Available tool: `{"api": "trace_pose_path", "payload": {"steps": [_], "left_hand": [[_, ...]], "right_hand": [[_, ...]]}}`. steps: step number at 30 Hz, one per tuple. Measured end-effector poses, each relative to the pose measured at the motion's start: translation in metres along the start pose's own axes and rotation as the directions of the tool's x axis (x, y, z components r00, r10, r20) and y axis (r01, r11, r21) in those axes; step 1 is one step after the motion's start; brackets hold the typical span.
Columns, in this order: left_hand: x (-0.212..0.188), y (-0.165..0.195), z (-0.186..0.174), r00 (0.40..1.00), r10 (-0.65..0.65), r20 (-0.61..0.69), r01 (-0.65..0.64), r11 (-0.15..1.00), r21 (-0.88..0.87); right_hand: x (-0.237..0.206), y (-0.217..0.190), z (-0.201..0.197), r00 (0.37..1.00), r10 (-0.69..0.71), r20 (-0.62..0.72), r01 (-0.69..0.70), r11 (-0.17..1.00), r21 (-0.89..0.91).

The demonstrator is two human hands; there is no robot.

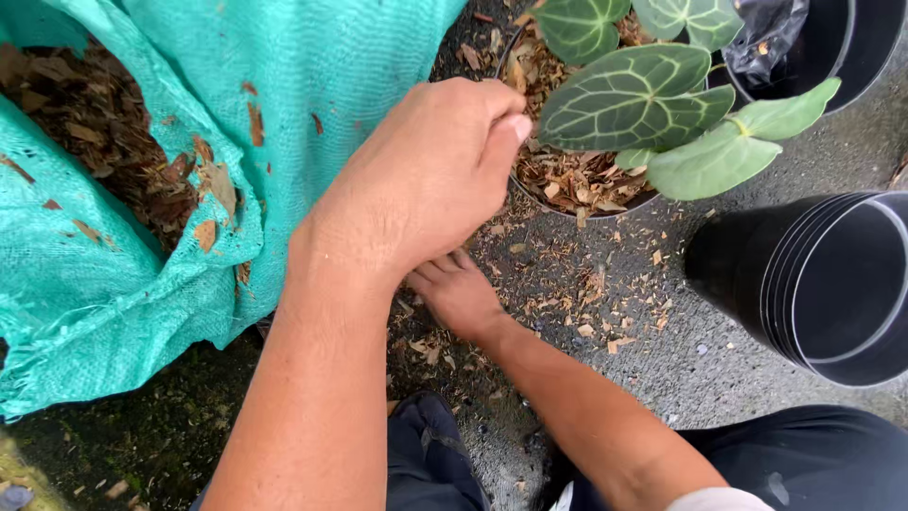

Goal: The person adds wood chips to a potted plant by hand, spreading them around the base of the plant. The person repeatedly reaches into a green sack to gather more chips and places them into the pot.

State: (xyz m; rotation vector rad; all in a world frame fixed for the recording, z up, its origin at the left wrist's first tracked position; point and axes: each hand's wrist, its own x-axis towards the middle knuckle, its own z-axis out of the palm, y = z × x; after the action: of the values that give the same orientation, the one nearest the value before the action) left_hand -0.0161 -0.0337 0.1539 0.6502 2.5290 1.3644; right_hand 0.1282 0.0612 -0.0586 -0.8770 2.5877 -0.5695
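My left hand (430, 175) was closed narrow around a pinch of bark chips, just beside the rim of the potted plant (577, 180) at one o'clock, while my right hand (461, 295) lay low on the ground (605, 312), fingers hidden, so I could not tell its grip. To fill it well, I judged, the chips belonged under the veined leaves (634, 99), around the stem. The green sack (142, 237) of bark sat at nine o'clock, the empty black pots (813, 284) at three.

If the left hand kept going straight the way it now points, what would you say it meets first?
Most likely the bark chips in the plant pot: the left hand points right toward its rim, just under the veined leaves. Depth is uncertain.
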Motion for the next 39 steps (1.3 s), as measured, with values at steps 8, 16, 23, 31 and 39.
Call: {"api": "trace_pose_path", "payload": {"steps": [8, 16, 23, 31, 39], "left_hand": [[0.004, -0.005, -0.011, 0.993, 0.079, -0.092, -0.087, 0.993, -0.081], [0.002, -0.005, -0.007, 0.978, 0.152, -0.146, -0.163, 0.985, -0.061], [-0.002, -0.014, -0.009, 0.982, 0.145, -0.119, -0.146, 0.989, -0.003], [-0.004, -0.011, 0.008, 0.956, -0.284, 0.078, 0.274, 0.955, 0.114], [-0.003, -0.009, 0.007, 0.952, -0.29, 0.094, 0.282, 0.955, 0.097]], "right_hand": [[-0.011, 0.043, -0.042, 0.876, 0.383, -0.294, -0.37, 0.924, 0.102], [-0.004, -0.002, -0.035, 0.997, -0.025, 0.079, 0.021, 0.999, 0.051], [-0.051, 0.03, -0.046, 0.957, -0.279, 0.076, 0.283, 0.958, -0.044], [-0.07, 0.023, -0.057, 0.988, 0.08, 0.132, -0.075, 0.996, -0.041], [-0.099, 0.01, -0.122, 0.983, -0.003, -0.182, 0.03, 0.988, 0.15]]}}
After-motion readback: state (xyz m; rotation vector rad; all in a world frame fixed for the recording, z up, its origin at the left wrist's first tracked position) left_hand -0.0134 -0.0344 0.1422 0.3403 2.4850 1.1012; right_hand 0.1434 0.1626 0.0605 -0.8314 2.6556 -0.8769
